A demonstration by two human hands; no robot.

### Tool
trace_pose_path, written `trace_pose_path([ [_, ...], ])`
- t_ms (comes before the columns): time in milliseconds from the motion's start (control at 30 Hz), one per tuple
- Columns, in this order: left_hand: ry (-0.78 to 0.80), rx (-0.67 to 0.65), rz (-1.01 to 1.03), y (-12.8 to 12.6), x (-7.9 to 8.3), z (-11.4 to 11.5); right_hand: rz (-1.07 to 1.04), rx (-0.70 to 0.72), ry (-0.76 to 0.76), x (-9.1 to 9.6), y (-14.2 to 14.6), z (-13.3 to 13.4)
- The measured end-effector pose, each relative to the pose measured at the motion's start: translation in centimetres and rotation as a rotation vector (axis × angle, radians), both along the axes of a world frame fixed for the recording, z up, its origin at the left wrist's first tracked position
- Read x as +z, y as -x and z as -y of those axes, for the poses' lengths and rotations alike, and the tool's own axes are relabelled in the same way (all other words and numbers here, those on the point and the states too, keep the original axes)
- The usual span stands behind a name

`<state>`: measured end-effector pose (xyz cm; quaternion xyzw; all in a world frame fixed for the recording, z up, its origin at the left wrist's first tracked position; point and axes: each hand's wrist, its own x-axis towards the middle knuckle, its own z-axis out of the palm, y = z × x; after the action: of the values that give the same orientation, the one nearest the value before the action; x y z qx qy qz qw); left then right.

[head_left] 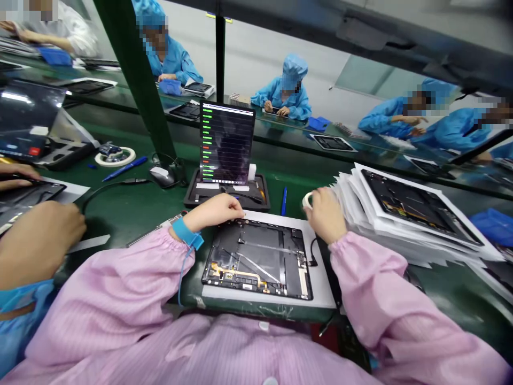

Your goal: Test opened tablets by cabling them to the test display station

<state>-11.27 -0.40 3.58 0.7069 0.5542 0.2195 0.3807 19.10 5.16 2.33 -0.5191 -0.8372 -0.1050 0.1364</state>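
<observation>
An opened tablet casing (256, 262) lies on a white paper sheet (323, 291), its inner ribbon cables and boards exposed. A black cable plugs in at its right side. Over the casing's upper left corner, my left hand (214, 209) has its fingertips pinched together; whatever is between them is too small to make out. A blue wrist strap (186, 233) circles that wrist. My right hand (326, 214) is closed round a roll of white tape (308, 200), above the sheet's upper right corner.
A lit screen (227, 143) stands in a black tray (192, 198) behind the casing. To the right rises a stack of paper sheets and tablet casings (420, 206). A blue pen (284, 201) and a mouse (162, 174) lie nearby. A co-worker's hands (40, 240) are at left.
</observation>
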Motion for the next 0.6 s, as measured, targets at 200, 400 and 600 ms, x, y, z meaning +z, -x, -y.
trace_pose_path([
  [200, -0.129, 0.211, 0.144, 0.2, -0.7, -0.8, -0.084, 0.318, 0.195, -2.1, 5.3, 2.9],
  [400, -0.174, 0.322, 0.233, 0.6, -0.4, -1.0, -0.137, 0.326, 0.249, -3.2, 6.6, 1.8],
  [600, -0.313, 0.563, 0.398, 1.3, 0.4, -0.8, -0.198, 0.233, 0.239, -1.4, 5.4, 3.5],
])
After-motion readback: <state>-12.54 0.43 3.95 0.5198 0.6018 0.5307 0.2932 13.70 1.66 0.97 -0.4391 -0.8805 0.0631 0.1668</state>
